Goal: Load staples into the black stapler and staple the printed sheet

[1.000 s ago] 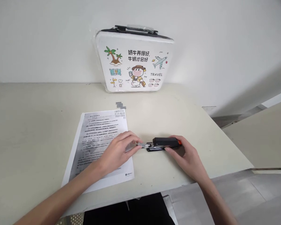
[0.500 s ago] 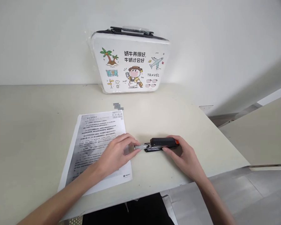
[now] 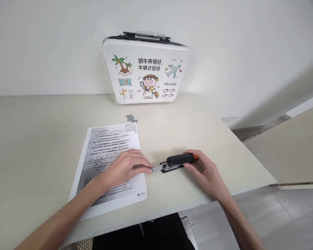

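Note:
A black stapler (image 3: pixel 179 159) with an orange-red patch at its rear lies on the table, front end pointing left. Its silver staple tray (image 3: pixel 158 168) sticks out from the front. My left hand (image 3: pixel 125 168) is closed, thumb and fingertips at the outer end of this tray. Around the stapler's rear half wraps my right hand (image 3: pixel 206 173), thumb on the near side and fingers on the far side. Under my left hand and forearm lies a printed sheet of paper (image 3: pixel 108 140), partly covered by them.
Several short grey staple strips (image 3: pixel 131 118) lie just beyond the paper's top edge. A white cartoon-printed case (image 3: pixel 147 71) with a black handle stands at the back against the wall (image 3: pixel 224 52). The pale table (image 3: pixel 36 146) ends at the near and right edges.
My left hand has turned slightly and the tray's outer end has swung a little nearer to me. The stapler has tilted with it, while my right hand keeps its hold.

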Motion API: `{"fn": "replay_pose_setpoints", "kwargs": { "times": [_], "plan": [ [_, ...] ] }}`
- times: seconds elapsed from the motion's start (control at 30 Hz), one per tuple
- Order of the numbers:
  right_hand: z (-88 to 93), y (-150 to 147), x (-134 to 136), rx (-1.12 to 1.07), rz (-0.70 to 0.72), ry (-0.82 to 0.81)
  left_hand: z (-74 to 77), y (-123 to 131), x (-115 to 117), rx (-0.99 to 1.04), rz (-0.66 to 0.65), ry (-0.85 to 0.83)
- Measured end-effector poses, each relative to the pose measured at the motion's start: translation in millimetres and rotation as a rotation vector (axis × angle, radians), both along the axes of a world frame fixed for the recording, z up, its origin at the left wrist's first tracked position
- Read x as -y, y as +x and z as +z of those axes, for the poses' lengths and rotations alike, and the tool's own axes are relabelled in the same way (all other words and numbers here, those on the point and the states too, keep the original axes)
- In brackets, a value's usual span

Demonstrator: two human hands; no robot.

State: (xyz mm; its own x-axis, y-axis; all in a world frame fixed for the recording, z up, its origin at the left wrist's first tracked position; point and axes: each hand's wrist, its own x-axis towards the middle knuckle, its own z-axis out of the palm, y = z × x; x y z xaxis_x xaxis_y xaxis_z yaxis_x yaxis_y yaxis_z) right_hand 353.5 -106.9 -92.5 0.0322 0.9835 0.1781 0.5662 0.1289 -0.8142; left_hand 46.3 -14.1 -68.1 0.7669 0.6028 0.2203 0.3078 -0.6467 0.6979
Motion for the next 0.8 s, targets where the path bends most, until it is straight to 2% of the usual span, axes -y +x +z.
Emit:
{"fn": "replay_pose_setpoints", "kwargs": {
  "times": [0.2,0.4,0.8],
  "plan": [
    [2.8,-3.4,-0.6,0.062,0.099,-0.003,-6.0,19.1,5.5,0.018,0.000,0.033],
    [6.4,-9.5,-0.5,0.051,0.207,-0.016,-9.2,24.9,2.8,0.010,-0.019,0.053],
    [2.4,-10.7,0.6,0.033,0.225,0.003,-7.6,26.3,8.3,-0.008,0.016,0.134]
  ]
}}
